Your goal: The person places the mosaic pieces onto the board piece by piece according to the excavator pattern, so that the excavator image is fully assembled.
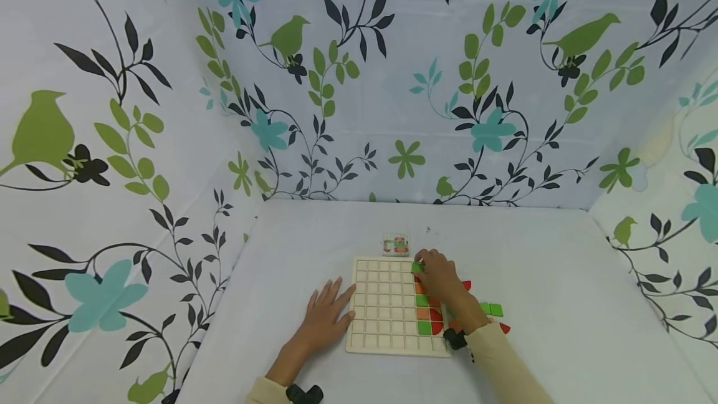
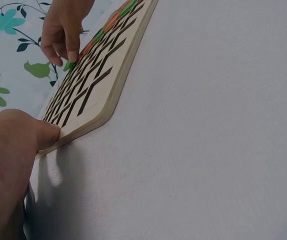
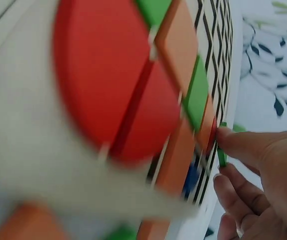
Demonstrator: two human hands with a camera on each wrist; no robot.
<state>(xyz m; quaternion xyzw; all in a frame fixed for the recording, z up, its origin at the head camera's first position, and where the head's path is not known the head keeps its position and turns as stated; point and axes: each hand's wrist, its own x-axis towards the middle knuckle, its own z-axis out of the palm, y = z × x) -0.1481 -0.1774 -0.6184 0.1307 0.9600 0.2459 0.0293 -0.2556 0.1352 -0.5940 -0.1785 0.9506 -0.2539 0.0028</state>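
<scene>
A pale wooden grid board lies on the white table, its right-hand columns partly filled with green, orange and red tiles. My right hand pinches a green square tile between thumb and fingers at the board's far right part. In the right wrist view that green tile is seen edge-on between the fingertips. My left hand lies with spread fingers along the board's left side, its thumb touching the edge. Red quarter-round tiles sit in the board's near right cells.
A small picture card lies just beyond the board. Loose green tiles and a red piece lie to the right, partly behind the right forearm. Patterned cloth hangs behind and at both sides of the table.
</scene>
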